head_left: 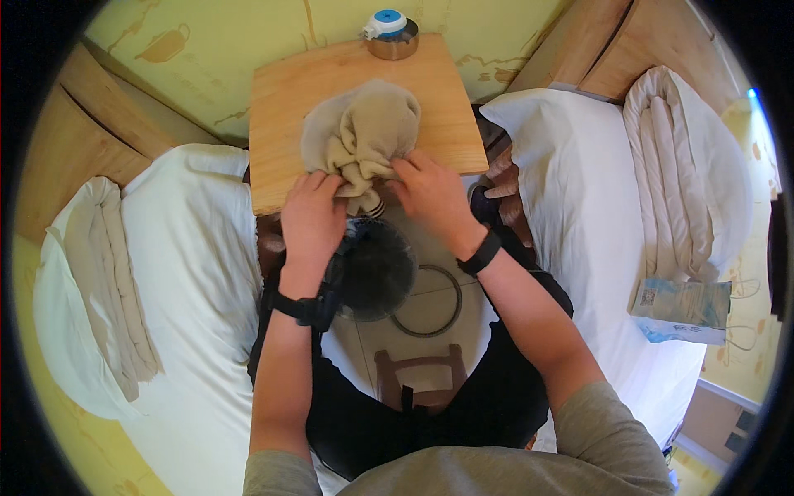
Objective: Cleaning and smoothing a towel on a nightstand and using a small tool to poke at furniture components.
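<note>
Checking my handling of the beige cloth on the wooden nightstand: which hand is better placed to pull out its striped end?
Probably the right hand: its fingers sit beside the striped end of the cloth. The left hand grips farther away.

Both hands [372, 207] gripping beige cloth [361, 132], nightstand [285, 99]
</note>
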`<state>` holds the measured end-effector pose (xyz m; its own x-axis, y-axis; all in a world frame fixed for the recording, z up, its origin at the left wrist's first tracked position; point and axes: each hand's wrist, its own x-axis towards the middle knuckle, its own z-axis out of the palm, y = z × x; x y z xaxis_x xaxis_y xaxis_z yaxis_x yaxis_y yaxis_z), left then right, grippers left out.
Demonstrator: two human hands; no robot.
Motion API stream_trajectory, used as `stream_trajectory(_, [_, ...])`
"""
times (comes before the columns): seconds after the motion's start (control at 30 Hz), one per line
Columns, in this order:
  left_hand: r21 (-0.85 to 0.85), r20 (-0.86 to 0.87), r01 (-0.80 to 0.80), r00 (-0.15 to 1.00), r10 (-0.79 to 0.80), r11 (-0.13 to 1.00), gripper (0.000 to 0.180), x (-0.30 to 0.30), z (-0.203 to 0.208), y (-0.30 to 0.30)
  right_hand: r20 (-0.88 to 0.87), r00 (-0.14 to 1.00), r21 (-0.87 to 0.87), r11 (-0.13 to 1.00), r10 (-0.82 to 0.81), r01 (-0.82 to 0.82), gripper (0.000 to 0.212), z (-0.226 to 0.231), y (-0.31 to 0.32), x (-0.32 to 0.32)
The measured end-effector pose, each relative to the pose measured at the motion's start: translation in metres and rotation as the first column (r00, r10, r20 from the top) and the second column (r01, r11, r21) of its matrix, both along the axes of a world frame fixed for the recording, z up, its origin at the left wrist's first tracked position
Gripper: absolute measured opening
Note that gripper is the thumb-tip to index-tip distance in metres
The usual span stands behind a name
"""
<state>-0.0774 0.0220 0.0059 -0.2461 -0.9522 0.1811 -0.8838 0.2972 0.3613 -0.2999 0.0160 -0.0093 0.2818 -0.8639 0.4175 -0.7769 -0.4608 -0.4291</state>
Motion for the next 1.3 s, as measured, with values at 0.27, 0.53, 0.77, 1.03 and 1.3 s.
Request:
stream_trajectory(0.27, [-0.139, -0.080, -0.174, 0.983, 0.164, 0.975, 0.029, 0.064, 0.000, -0.014, -0.012, 0.991, 0.021, 0.991, -0.133, 0.134, 0.034, 0.013, -0.021, -0.061])
stream_trajectory(0.53, [-0.203, -0.003, -0.057, 0.998, 0.058, 0.978, 0.022, -0.010, -0.006, 0.001, 0.009, 0.999, 0.108, 0.994, -0.035, 0.034, 0.028, 0.007, 0.000, -0.003])
stream_trajectory(0.77, [-0.081, -0.055, -0.134, 0.990, 0.130, 0.988, 0.026, 0.053, -0.001, -0.011, -0.033, 0.988, 0.109, 0.982, -0.154, 0.157, 0.035, 0.017, -0.024, -0.077])
stream_trajectory(1.03, [-0.159, -0.015, -0.021, 1.000, 0.019, 0.987, 0.026, -0.001, -0.003, -0.003, 0.017, 1.000, 0.181, 0.984, -0.008, 0.005, 0.032, 0.003, 0.000, -0.003])
stream_trajectory(1.3, [-0.039, -0.222, -0.022, 0.975, 0.012, 0.999, 0.025, 0.054, -0.004, -0.018, -0.060, 0.989, 0.199, 0.969, -0.136, 0.146, 0.032, 0.022, -0.019, -0.066])
